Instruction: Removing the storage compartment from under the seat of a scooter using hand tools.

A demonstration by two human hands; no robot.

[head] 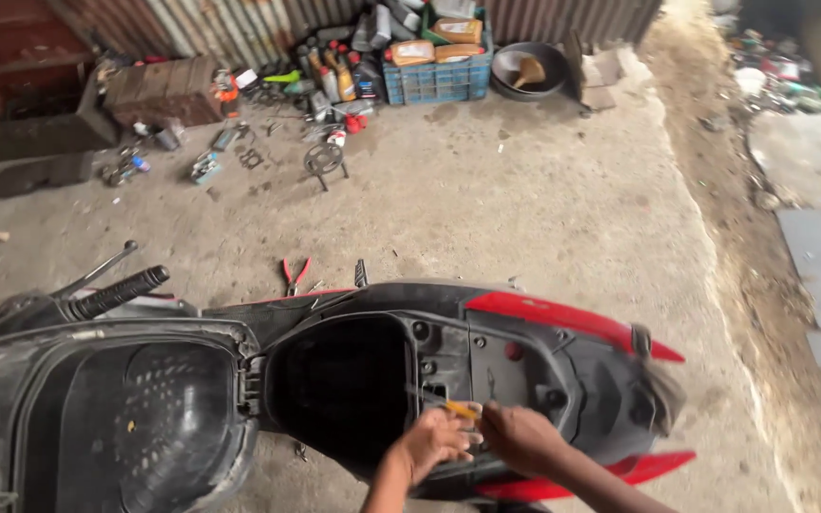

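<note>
Hands closed together on a yellow-handled screwdriver (458, 408) at the underseat compartment's near rim (401, 328) — left hand (434, 440) steadying, right hand (520, 435) gripping; keep the tip squarely seated.

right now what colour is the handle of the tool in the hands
Yellow-orange; the tool handle shows best in the head view, between the left hand and right hand.

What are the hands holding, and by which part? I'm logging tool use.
A yellow-handled tool, seemingly a screwdriver, sits between the left hand and right hand, gripped at its handle; which hand grips is unclear.
</note>
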